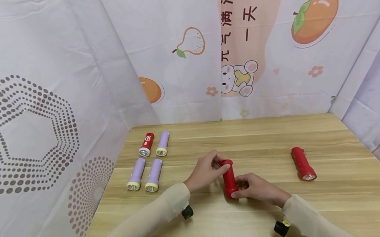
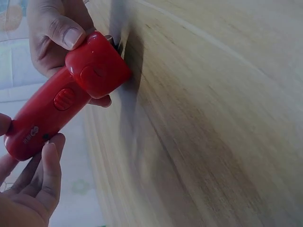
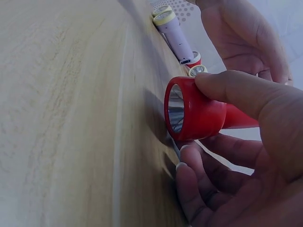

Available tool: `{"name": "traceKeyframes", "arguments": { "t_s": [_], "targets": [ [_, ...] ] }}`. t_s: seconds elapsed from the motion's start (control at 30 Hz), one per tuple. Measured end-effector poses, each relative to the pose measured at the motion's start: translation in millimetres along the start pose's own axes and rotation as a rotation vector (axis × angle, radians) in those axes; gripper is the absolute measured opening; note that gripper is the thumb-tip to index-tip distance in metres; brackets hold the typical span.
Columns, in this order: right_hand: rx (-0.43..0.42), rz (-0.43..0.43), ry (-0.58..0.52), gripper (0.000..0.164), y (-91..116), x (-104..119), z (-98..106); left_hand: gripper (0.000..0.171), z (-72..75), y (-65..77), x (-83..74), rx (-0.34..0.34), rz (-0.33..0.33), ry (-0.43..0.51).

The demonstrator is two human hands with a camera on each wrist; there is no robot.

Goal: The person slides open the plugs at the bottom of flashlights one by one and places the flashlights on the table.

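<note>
Both hands grip one red flashlight (image 1: 229, 180) in the middle of the table, its lens end toward the person. My left hand (image 1: 207, 172) holds the tail end between thumb and fingers. At the lens head, my right hand (image 1: 256, 189) pinches with the thumb on top and fingers beneath. In the left wrist view the flashlight's ridged switch (image 2: 64, 99) faces up, with a small white print near the tail. The right wrist view shows the silvery reflector (image 3: 176, 109) inside the red rim, close over the wood.
To the right lies another red flashlight (image 1: 303, 163). At the left are a red-and-white flashlight (image 1: 146, 144) and three lilac ones with pale yellow heads, including a nearer lilac flashlight (image 1: 154, 175). Patterned curtains (image 1: 172, 78) hang behind the wooden table (image 1: 247, 135) and at its sides.
</note>
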State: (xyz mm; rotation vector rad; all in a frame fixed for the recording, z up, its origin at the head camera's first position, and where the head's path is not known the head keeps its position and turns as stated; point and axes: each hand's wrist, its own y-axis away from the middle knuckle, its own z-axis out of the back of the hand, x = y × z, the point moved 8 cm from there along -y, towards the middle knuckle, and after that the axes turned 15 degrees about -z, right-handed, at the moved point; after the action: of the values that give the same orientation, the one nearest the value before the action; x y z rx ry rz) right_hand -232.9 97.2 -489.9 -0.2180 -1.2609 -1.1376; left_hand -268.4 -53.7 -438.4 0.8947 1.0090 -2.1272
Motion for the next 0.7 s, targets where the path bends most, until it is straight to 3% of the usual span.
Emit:
{"name": "traceKeyframes", "arguments": {
  "t_s": [0.27,0.7],
  "targets": [
    [-0.045,-0.026,0.037,0.035,-2,-6,-2,0.028,-4.7,2.0,-4.3,0.032,-0.018,0.016],
    [-0.069,0.003,0.046,0.044,2,-4,-7,0.029,-10.8,6.1,-13.4,0.086,-0.116,0.063]
  ]
}}
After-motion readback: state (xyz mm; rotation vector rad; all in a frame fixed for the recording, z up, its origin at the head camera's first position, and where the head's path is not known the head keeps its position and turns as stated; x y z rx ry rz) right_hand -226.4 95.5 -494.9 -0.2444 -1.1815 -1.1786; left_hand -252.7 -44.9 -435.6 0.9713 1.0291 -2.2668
